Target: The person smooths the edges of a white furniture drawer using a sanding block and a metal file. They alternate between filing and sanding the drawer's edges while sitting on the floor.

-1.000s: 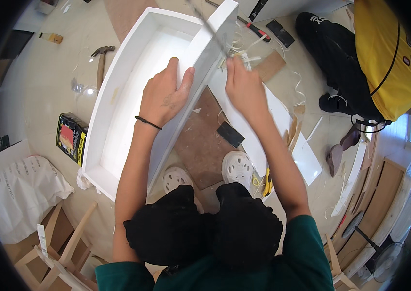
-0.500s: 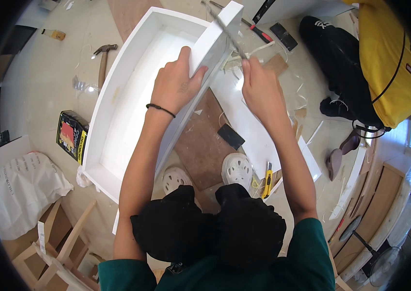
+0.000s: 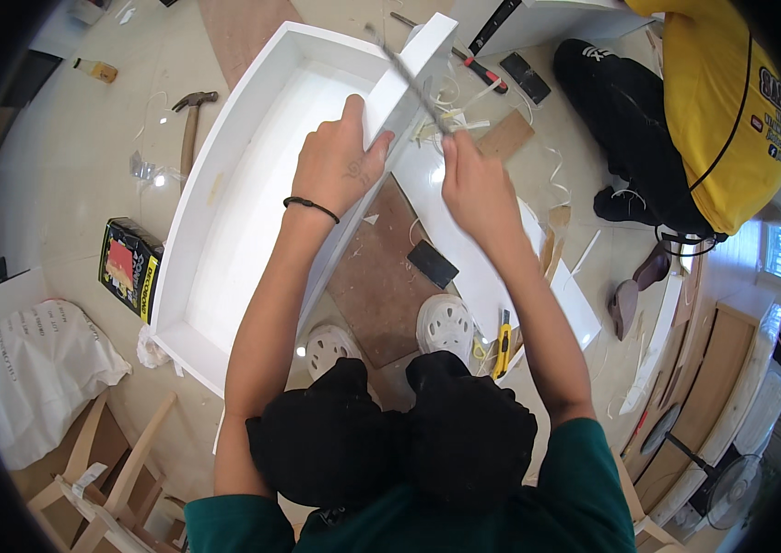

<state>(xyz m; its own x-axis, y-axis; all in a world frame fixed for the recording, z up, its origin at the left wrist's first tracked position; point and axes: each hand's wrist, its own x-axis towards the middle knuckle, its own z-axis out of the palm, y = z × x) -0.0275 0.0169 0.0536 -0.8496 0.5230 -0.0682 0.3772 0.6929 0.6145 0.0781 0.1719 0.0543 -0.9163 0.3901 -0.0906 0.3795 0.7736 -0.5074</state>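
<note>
A white drawer-like box with an open top stands slanted between my legs and the far side. My left hand grips its right-hand panel, fingers over the top edge and thumb on the outer side. In my right hand is the near end of a long, thin grey file, blurred by motion. The file slants across the panel's edge near its far end. A black bracelet circles my left wrist.
A utility knife, a black block and white board pieces lie by my shoes. Beyond are a red-handled tool and dark phone-like slab. A hammer lies left; a person in yellow is at right.
My right hand has drawn the file a little toward me and to the left across the panel's edge. My left hand keeps its hold. The whole view has shifted slightly.
</note>
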